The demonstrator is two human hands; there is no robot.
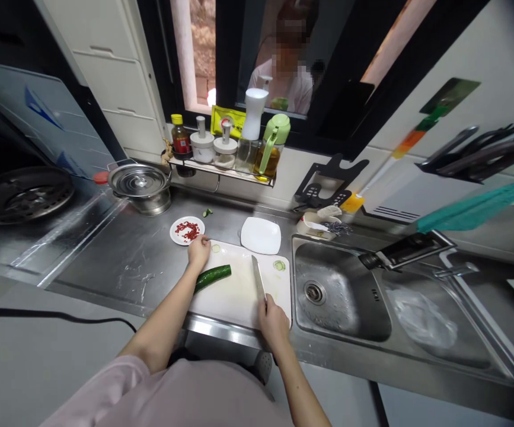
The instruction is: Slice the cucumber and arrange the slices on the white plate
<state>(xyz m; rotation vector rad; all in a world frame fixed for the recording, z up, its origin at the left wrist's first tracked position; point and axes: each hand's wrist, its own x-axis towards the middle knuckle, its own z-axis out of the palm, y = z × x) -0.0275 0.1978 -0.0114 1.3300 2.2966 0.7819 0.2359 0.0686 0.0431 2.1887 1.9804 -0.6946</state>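
Note:
My right hand (274,320) is closed round the handle of a kitchen knife (258,276), its blade pointing away over the white cutting board (243,305). My left hand (199,251) is at the board's far left corner, beside a small round plate (174,234) bearing chopped red pieces (188,230). Its fingers are pinched together, with a tiny dark bit at their tips that I cannot make out. A green cucumber (214,276) lies on the board, its near end hidden by my left forearm. Thin pale slices (279,265) rest at the right corner, and one slice (215,248) near my left hand.
Behind the board stands a white square dish (261,235). Green scraps (207,212) lie on the steel counter. A lidded pot (150,201) is at the left, a sink (341,296) with a tap (417,249) at the right. A rack (221,169) holds bottles and jars.

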